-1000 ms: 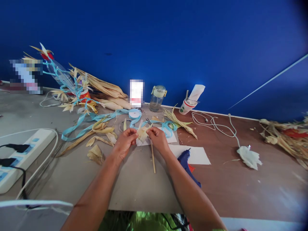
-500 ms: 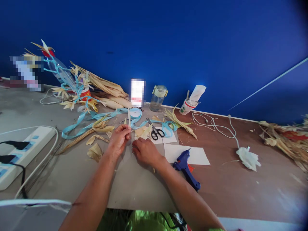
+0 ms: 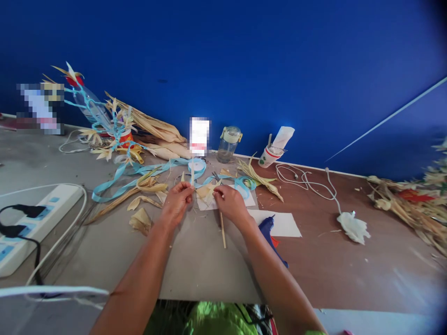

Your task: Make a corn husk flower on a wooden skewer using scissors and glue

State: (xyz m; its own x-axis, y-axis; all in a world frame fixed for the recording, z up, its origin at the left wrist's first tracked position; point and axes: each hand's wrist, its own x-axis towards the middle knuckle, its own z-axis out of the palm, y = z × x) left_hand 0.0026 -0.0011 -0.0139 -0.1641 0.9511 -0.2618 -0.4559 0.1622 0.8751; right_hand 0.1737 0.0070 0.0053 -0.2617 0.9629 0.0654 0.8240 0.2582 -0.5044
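My left hand (image 3: 177, 202) is closed in a pinch on a narrow, pale corn husk strip (image 3: 192, 173), which stands upright above the fingers. To its right, my right hand (image 3: 230, 202) has its fingertips pressed together over the edge of some husk pieces (image 3: 206, 193); what they hold, if anything, is too small to make out. Those pieces lie on a white sheet of paper (image 3: 249, 201). Below the right hand a thin stick (image 3: 223, 235) rests on the table. Scissors are mostly hidden behind that hand, and my right forearm partly covers a blue glue gun (image 3: 267, 228).
Light blue ribbon (image 3: 115, 186) trails across the left side. Behind it stands a bottle wrapped in blue cord (image 3: 92, 109) with husk flowers. A lidded jar (image 3: 228, 144) and a paper cup (image 3: 268, 156) line the wall. A power strip (image 3: 40, 223) lies left, dried husks (image 3: 405, 204) right.
My right hand has moved right and slightly up, uncovering the thin stick and now covering the scissors. My left hand keeps the husk strip and has shifted slightly right.
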